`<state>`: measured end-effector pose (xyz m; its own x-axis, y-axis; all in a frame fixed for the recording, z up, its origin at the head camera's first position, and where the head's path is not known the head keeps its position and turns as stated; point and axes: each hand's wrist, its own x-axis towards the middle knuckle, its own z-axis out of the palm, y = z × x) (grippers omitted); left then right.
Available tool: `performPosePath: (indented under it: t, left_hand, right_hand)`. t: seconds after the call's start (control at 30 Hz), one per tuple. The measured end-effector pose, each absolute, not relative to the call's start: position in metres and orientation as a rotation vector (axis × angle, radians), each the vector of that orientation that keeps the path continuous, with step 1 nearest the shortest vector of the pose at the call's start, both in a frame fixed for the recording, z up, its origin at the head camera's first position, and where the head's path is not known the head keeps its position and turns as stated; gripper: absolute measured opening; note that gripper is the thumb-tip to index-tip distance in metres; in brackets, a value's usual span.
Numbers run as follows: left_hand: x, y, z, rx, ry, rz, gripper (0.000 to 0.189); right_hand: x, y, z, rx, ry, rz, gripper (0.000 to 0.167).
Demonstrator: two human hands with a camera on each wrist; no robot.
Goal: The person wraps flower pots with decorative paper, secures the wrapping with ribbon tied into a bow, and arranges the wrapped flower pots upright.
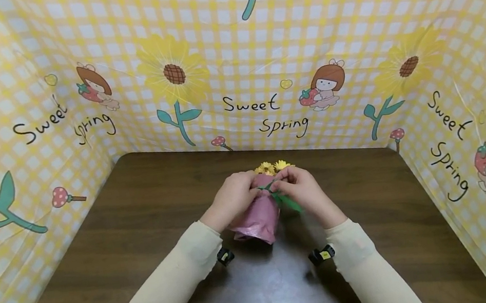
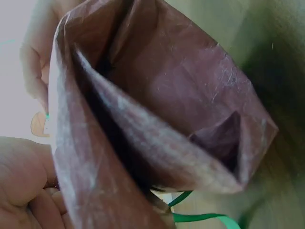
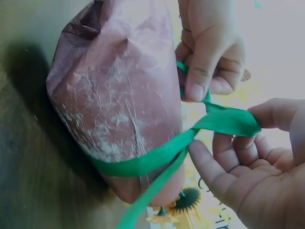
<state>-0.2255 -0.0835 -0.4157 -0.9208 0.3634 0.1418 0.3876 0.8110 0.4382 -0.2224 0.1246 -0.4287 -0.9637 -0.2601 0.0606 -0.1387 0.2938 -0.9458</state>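
A bouquet wrapped in pink paper lies on the table, its yellow flowers pointing away from me. Around the wrap runs a green ribbon, crossed over itself at the side. My left hand pinches one part of the ribbon close against the paper. With thumb and finger, my right hand holds a folded loop of ribbon, seen in the right wrist view. A loose ribbon tail hangs beside the wrap. The left wrist view looks into the crumpled open end of the paper.
The bouquet rests on a dark brown wooden table. A yellow checked cloth with printed flowers and figures stands around its back and sides. Small black devices sit at both wrists.
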Motion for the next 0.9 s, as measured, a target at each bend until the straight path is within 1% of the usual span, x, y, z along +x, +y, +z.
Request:
performPosePath:
  t: [0.17,0.37,0.7,0.9]
  left_hand:
    - [-0.231,-0.092,-0.414,-0.66,-2.966,-0.874,0.026]
    - [-0.237,-0.103,-0.412,-0.755,-2.966,-0.984,0.019]
    - [-0.243,-0.113,-0.417,-0.718,-3.001,-1.113,0.009]
    - [-0.244,-0.119,-0.419,-0.667,-2.989,-1.2,0.01]
  right_hand:
    - [-0.223,0.134,-0.423,-0.411,2.408,-1.792,0.015]
    - [-0.223,0.148,-0.414,-0.504,2.532,-1.595,0.016]
    - [-0.215,0.159,-0.407,-0.586,2.796,-1.187,0.004]
    - [-0.205,0.162,-0.41,-0.698,2.99,-0.923,0.005]
